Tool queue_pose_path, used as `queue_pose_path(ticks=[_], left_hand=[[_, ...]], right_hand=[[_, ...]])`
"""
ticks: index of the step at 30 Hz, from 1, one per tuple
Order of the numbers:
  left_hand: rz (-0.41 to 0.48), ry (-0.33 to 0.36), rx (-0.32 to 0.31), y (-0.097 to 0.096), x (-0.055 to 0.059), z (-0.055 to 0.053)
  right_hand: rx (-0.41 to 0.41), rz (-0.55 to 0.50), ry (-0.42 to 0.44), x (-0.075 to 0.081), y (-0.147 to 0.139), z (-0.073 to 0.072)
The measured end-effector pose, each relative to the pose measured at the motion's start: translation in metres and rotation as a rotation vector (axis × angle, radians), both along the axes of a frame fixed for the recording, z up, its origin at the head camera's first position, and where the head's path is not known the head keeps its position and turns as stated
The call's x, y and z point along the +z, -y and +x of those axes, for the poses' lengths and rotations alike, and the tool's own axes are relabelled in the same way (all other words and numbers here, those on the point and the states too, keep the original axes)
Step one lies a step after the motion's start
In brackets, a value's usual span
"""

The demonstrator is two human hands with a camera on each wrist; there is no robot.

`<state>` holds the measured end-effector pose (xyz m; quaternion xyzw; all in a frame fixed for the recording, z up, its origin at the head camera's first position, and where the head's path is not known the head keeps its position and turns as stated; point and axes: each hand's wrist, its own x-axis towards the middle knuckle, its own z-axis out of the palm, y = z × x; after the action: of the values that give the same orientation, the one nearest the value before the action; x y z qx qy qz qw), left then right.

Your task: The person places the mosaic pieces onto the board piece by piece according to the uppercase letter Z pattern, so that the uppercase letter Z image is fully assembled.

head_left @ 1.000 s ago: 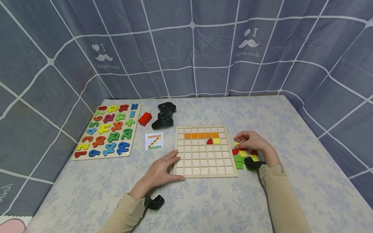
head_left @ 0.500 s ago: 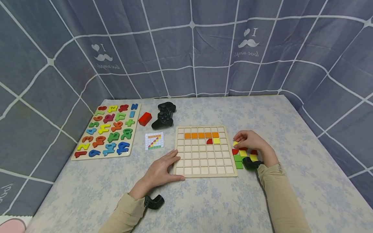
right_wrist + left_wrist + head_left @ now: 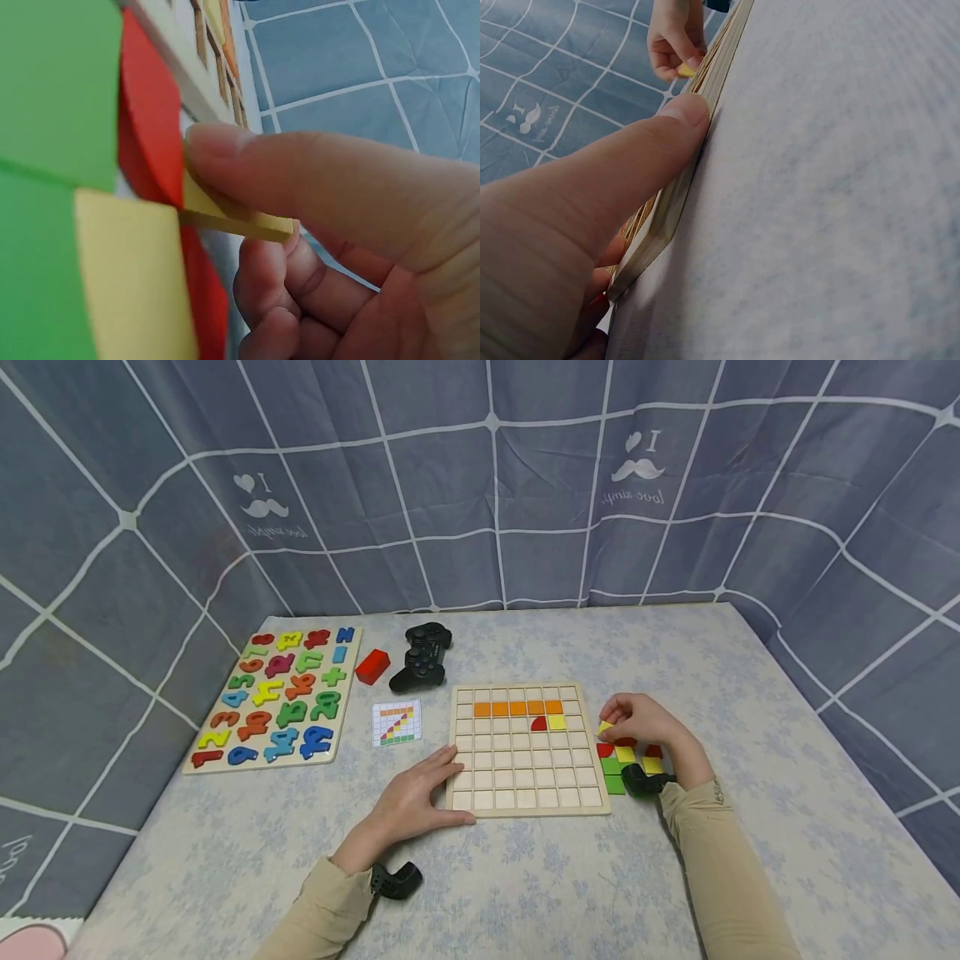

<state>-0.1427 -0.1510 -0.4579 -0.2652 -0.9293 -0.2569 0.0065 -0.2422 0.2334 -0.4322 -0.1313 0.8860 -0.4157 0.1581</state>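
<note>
A wooden grid board [image 3: 525, 758] lies flat, with a row of orange squares [image 3: 519, 708], a red quarter-round tile [image 3: 539, 724] and a yellow square [image 3: 557, 722] set in it. At its lower left corner my left hand [image 3: 416, 795] rests, fingers on the left edge and thumb along the near edge; the thumb [image 3: 649, 142] shows large in the left wrist view. Beside the board's right edge, my right hand [image 3: 645, 724] pinches a yellow tile [image 3: 232, 217] between thumb and fingers. Red [image 3: 605, 750], yellow [image 3: 652, 765] and green tiles [image 3: 613, 784] lie by that hand, partly covered by it.
Left of the board lies a small pattern card [image 3: 397, 723]. Farther back are a black game controller [image 3: 422, 657] and a red block [image 3: 372, 667]. A number puzzle board [image 3: 273, 702] fills the table's far left. A tiled-pattern curtain [image 3: 480, 485] stands behind the table.
My right hand shifts very slightly back and left while staying on the yellow tile at the pile. The left hand and the board keep their places.
</note>
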Motion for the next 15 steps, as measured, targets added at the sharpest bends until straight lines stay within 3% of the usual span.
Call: queue_pose_path(ticks=[7,15], left_hand=[[0.0,0.003,0.004,0.0,0.0,0.0],[0.003,0.011,0.005,0.0,-0.001,0.0]], right_hand=[[-0.017,0.006,-0.016,0.017,0.01,0.005],[0.055,0.025,-0.126,0.024,0.04,0.007]])
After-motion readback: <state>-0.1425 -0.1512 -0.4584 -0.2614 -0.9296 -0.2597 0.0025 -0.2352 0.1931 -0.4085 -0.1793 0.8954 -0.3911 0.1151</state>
